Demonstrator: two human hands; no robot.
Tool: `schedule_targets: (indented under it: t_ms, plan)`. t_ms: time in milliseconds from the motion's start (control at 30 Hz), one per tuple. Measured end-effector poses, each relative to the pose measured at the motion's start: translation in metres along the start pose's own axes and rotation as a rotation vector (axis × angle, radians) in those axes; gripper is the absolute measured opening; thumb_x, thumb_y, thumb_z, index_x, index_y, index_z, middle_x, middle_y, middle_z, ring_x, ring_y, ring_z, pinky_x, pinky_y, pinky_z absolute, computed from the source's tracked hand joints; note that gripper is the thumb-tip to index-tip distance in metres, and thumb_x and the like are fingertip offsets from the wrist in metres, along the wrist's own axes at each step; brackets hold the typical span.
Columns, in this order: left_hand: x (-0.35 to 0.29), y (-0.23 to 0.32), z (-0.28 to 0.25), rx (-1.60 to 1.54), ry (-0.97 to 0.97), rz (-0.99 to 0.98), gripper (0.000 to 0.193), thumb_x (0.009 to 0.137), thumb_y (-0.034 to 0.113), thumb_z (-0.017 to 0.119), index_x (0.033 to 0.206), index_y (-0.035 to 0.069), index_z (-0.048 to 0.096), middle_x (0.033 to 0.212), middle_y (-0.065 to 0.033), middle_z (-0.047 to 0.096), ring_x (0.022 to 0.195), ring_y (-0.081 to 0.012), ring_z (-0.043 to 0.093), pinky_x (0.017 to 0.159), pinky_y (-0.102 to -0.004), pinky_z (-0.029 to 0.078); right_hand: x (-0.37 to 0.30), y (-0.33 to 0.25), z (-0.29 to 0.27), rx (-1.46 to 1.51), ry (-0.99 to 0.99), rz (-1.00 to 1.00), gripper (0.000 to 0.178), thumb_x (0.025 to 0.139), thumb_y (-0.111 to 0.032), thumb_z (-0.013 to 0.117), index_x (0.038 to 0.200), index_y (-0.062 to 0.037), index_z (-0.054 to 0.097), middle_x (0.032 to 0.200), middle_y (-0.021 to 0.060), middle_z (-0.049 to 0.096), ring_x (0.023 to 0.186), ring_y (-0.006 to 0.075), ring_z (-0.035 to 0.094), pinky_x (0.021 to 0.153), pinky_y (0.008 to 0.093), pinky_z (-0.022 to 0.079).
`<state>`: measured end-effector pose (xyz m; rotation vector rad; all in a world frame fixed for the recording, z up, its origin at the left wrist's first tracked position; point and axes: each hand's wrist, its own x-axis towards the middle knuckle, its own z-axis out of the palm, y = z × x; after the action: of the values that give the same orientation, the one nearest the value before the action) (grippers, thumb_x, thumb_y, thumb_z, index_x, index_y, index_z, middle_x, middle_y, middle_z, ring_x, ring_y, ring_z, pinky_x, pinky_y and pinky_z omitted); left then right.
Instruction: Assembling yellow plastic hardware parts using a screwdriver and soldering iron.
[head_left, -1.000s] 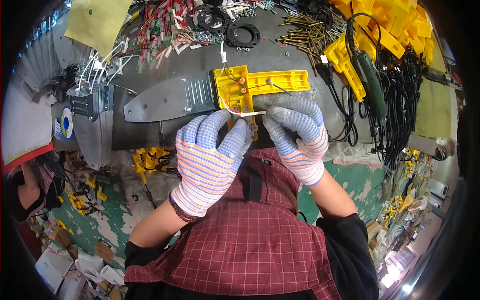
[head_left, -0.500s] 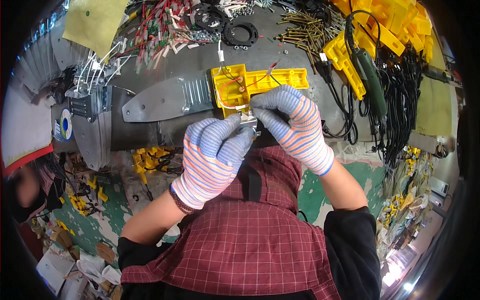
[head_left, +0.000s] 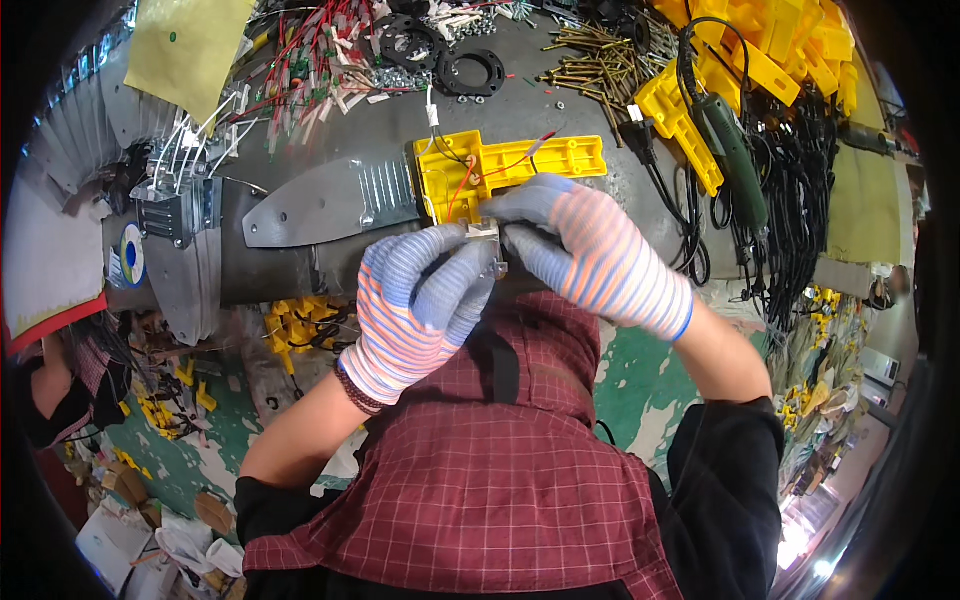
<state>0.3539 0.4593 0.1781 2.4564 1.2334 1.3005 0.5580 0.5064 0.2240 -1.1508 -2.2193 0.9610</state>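
Both gloved hands are pinched together on a small clear plastic connector, held right at the near edge of the desk, just below the yellow plastic housing. Thin red and orange wires run from that housing down toward the connector, so it looks tethered, though I can't quite make out where the wires end under the fingers.

The little piece should be very light and stiff, probably brittle at the clips, and smooth enough to squirt out of knit gloves. Best bet is gripping it by the flat sides and leaving the wires alone, since they're soft and would likely pull loose if tugged.

The left hand is curled nearly closed, thumb and forefinger clamped on the connector from the left and below. The right hand is also closed down in a fingertip pinch, holding the same piece from the right.

Beside the housing lies a grey metal blade plate, with a green power tool off to the right.
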Motion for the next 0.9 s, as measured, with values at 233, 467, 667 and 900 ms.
schedule_targets:
  t_ms: [233,467,667,900]
  plan:
    - [-0.009,-0.008,0.002,-0.179,-0.068,-0.149,0.037,0.068,0.013,0.08,0.103,0.021,0.074,0.107,-0.0056,0.058,0.088,-0.023,0.058,0.072,-0.0343,0.051,-0.001,0.003,0.012,-0.694,0.341,-0.235,0.045,0.077,-0.023,0.069,0.12,-0.009,0.063,0.122,0.0086,0.062,0.111,0.0312,0.058,0.093,0.0456,0.048]
    - [-0.011,-0.011,0.005,-0.203,-0.112,-0.148,0.036,0.07,0.015,0.08,0.105,0.021,0.075,0.107,-0.0059,0.056,0.089,-0.0226,0.057,0.073,-0.0329,0.051,0.004,0.017,0.013,-0.658,0.154,-0.141,0.052,0.084,-0.026,0.065,0.13,-0.0036,0.055,0.137,0.0162,0.052,0.13,0.0344,0.047,0.114,0.0501,0.032]
    - [-0.013,-0.01,0.0,-0.179,-0.109,-0.165,0.036,0.07,0.015,0.08,0.105,0.02,0.074,0.114,-0.008,0.055,0.093,-0.0253,0.058,0.077,-0.0351,0.052,0.0,0.009,0.008,-0.646,0.209,-0.19,0.048,0.085,-0.023,0.063,0.129,-0.0056,0.056,0.134,0.0159,0.055,0.127,0.0348,0.05,0.112,0.0506,0.034]
    - [-0.049,0.006,-0.027,-0.222,-0.14,-0.028,0.028,0.071,0.011,0.074,0.098,0.005,0.067,0.102,-0.0125,0.062,0.09,-0.032,0.06,0.081,-0.0431,0.049,-0.012,-0.004,-0.007,-0.519,0.348,-0.308,0.037,0.077,-0.009,0.067,0.114,-0.0065,0.066,0.121,0.0146,0.064,0.114,0.0368,0.059,0.103,0.0514,0.042]
